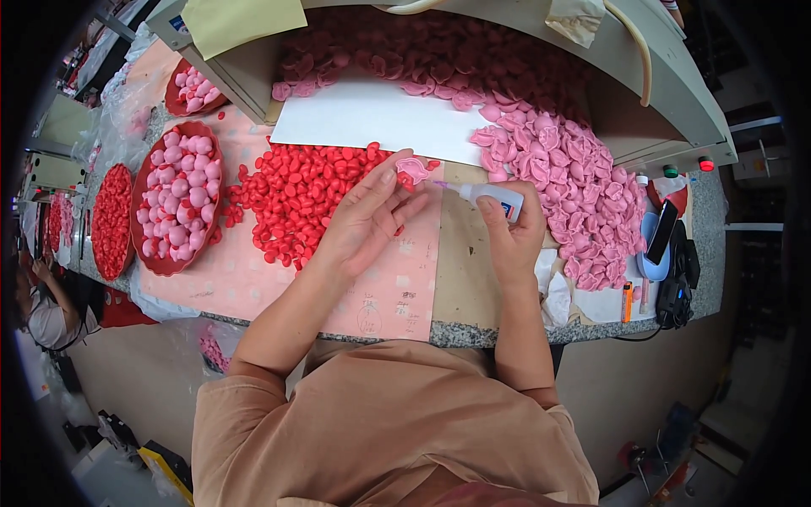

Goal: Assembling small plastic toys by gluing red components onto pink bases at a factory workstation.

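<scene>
Between the fingertips of my left hand (372, 207) is a pink petal-shaped plastic piece (412, 171), with a bit of red showing at its lower edge. My right hand (515, 237) grips a small white glue bottle (498, 199), tilted so its thin purple nozzle points left at the pink piece. The nozzle tip is very close to the piece; whether they touch I cannot tell. Under and beside my left hand lies a heap of small red plastic pieces (291, 190). To the right of my right hand spreads a big pile of pink petal pieces (583, 194).
A red tray (219, 211) of pink-and-red balls stands at left, beside a tray of red pieces (111, 224). A grey box-like housing (676, 76) arches over the table's back. At right are a phone (661, 232), an orange lighter (627, 302) and crumpled tissue (555, 300).
</scene>
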`<state>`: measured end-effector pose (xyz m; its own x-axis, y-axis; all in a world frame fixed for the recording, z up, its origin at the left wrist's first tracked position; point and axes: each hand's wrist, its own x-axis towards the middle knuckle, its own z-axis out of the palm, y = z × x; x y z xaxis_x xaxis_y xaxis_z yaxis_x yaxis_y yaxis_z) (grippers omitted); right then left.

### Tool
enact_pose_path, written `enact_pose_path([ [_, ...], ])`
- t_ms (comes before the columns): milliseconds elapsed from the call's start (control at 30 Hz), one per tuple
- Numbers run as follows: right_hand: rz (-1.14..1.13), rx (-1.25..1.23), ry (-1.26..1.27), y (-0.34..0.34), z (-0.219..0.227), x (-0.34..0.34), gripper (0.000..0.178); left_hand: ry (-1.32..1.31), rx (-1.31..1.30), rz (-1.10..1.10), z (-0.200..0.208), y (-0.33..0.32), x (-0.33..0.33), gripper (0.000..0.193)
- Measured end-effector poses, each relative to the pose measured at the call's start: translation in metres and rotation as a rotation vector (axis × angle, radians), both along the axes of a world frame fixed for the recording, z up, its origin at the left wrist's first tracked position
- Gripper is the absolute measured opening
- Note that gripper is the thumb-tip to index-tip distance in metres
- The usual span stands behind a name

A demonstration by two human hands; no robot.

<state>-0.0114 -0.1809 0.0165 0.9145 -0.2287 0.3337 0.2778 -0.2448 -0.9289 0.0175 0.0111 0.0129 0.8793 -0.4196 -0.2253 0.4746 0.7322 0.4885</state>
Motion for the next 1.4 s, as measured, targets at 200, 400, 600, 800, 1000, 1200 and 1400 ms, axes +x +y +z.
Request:
enact_pose_path([
  [200,0.071,-0.094,-0.002,-0.0023,0.0022,-0.0012,0.019,-0.006,-0.001,-0.004,-0.0009,0.0006,0.0007,0.042],
  [400,0.008,-0.051,-0.016,-0.0001,0.0020,0.0003,0.022,-0.011,0.006,-0.001,-0.0018,0.0008,0.0003,0.042],
  [600,0.065,-0.118,-0.022,-0.0023,0.0010,-0.0012,0.018,-0.011,0.011,-0.002,-0.0004,0.0005,0.0001,0.042],
  [800,0.076,0.123,0.008,-0.0020,0.0012,-0.0038,0.018,-0.008,0.019,-0.053,0.0008,-0.0024,-0.0017,0.042],
  [1000,0.095,0.070,-0.029,-0.0003,-0.0014,-0.0018,0.019,0.001,0.030,-0.123,-0.0021,-0.0045,-0.0040,0.043],
  [1200,0.102,0.018,-0.010,0.0007,0.0010,-0.0022,0.020,-0.004,0.048,-0.143,-0.0005,-0.0043,-0.0047,0.043],
  [1400,0.119,0.021,0.009,0.0018,0.0036,-0.0032,0.019,0.009,0.058,-0.138,-0.0006,-0.0044,-0.0044,0.042],
])
